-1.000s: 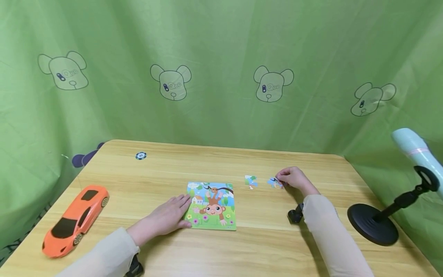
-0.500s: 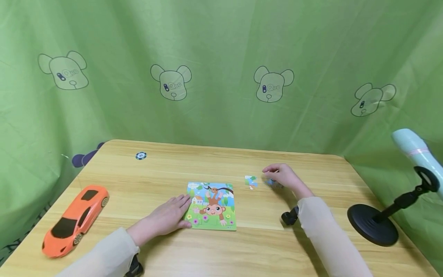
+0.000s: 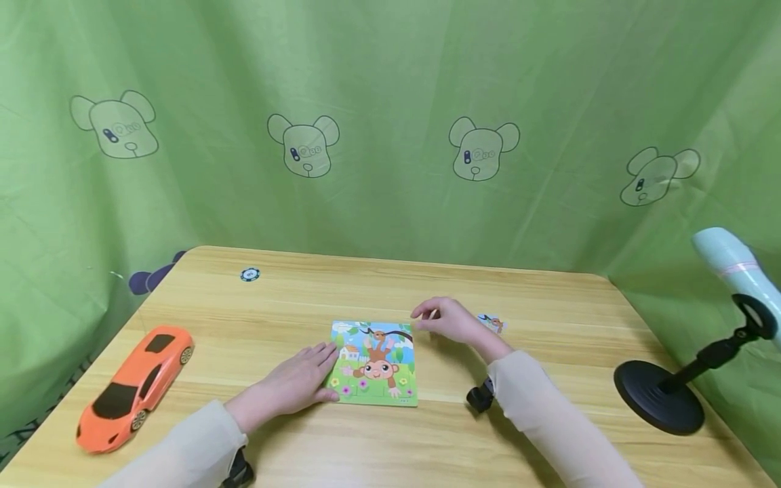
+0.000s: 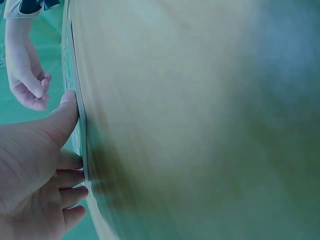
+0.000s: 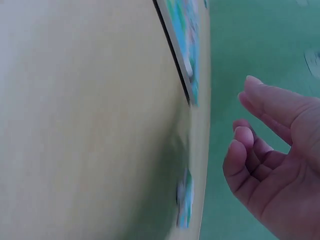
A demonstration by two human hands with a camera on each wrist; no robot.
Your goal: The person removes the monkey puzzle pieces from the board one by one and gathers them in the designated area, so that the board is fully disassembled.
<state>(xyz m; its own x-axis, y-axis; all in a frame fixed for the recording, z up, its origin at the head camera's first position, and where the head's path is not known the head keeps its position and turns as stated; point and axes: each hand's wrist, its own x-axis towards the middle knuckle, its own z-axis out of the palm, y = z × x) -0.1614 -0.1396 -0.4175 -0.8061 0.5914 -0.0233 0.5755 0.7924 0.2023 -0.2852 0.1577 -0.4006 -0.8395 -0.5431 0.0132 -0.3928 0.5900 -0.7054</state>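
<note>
A jigsaw puzzle with a monkey picture lies on the table in front of me. My left hand rests flat along its left side, fingertips on the picture and thumb at the near corner. In the left wrist view, the fingers of the left hand lie against the board's edge. My right hand hovers just past the puzzle's far right corner. The right wrist view shows the right hand with loosely bent fingers and nothing between them. One loose puzzle piece lies right of it; another puzzle piece lies below.
An orange toy car stands at the left of the wooden table. Near the far left corner lies a round chip. On the right, a black stand holds a light blue microphone. A green curtain hangs behind.
My right hand has let go of the right-hand loose piece and moved left toward the puzzle, now covering the other piece in the head view. The left hand has stayed in place.
</note>
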